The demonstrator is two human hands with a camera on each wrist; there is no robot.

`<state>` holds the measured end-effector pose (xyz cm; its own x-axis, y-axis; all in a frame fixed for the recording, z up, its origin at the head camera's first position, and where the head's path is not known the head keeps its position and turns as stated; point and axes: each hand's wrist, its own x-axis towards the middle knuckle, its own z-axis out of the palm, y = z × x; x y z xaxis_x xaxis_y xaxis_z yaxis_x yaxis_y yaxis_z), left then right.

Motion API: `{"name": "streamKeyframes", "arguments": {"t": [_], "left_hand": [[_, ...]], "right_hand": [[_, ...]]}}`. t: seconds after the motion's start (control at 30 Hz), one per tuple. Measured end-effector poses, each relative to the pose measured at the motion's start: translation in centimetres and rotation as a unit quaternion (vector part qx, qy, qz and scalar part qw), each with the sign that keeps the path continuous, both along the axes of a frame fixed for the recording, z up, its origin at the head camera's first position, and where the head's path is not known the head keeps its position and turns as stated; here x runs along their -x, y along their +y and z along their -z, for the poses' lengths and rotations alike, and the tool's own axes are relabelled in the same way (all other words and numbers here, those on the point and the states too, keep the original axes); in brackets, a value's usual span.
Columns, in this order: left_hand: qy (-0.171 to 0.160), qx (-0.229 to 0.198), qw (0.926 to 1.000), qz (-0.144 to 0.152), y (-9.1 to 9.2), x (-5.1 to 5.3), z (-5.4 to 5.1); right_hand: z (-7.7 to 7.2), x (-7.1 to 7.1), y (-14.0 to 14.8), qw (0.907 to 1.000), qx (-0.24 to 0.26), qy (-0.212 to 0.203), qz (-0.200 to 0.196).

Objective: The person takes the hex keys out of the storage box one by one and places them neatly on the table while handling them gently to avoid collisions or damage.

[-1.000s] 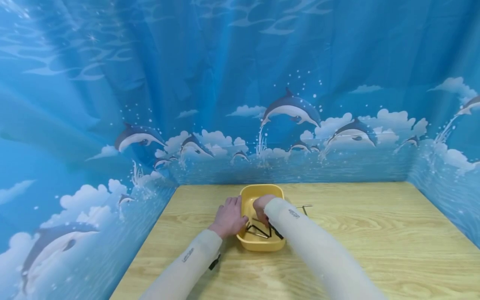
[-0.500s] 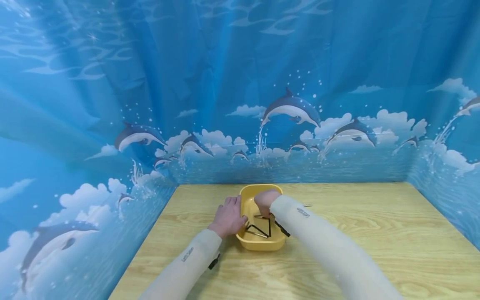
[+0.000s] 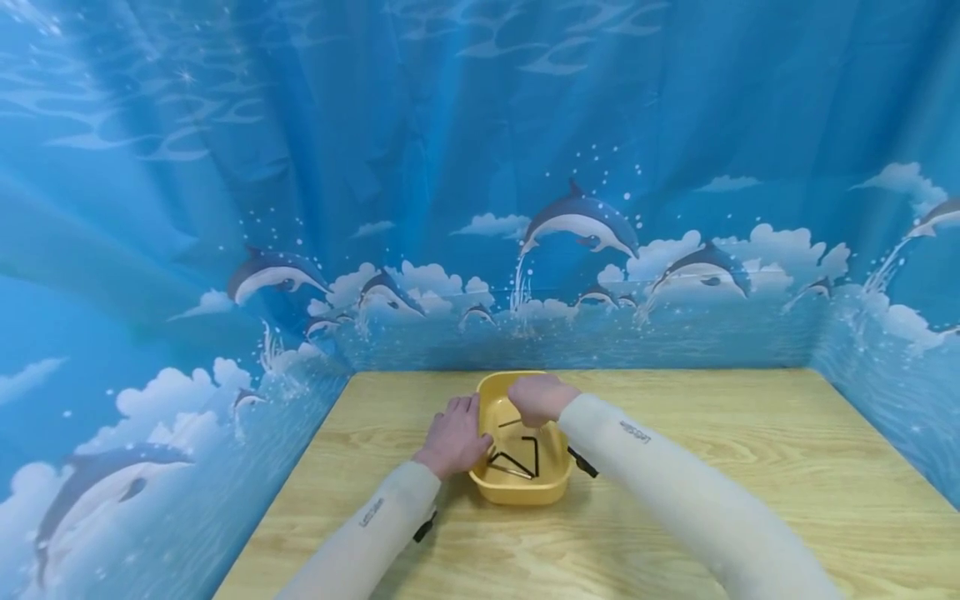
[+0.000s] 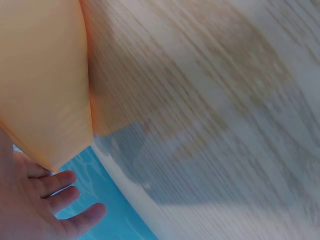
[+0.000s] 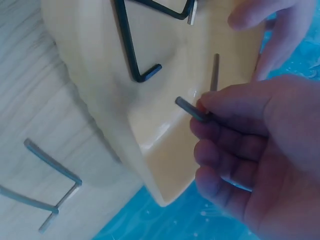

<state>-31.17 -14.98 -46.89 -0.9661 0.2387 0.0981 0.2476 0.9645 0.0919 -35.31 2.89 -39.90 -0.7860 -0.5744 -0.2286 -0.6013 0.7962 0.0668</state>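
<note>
A yellow bin stands at the back of the table. My left hand straddles its left rim, thumb inside and fingers outside; the left wrist view shows those fingers at the wall. Over the bin's far right part is my right hand. In the right wrist view it pinches a grey L-shaped hex key between thumb and fingertips. A black L-shaped key lies on the bin floor, near another black key and a brass-toned one.
Right of the bin, several grey bent keys lie on the wood-grain table; hand and sleeve hide them in the head view. A blue dolphin-print curtain stands behind the table and along its sides.
My right hand has shifted a little to the right over the bin, and a thin key arm now shows at its fingers. The table keys have become hidden in the head view. My left hand stays put.
</note>
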Motion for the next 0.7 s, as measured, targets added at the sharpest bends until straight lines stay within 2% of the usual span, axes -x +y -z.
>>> {"name": "streamKeyframes", "arguments": {"t": [0.4,0.7], "left_hand": [[0.001,-0.005,1.0,-0.002,0.0,-0.1,0.0],[0.006,-0.002,1.0,0.005,0.0,0.0,-0.2]], "right_hand": [[-1.9,-1.5,3.2,0.9954,0.093,-0.013,-0.021],[-2.8,-2.7,7.0,0.9877,0.152,0.011,-0.037]]}}
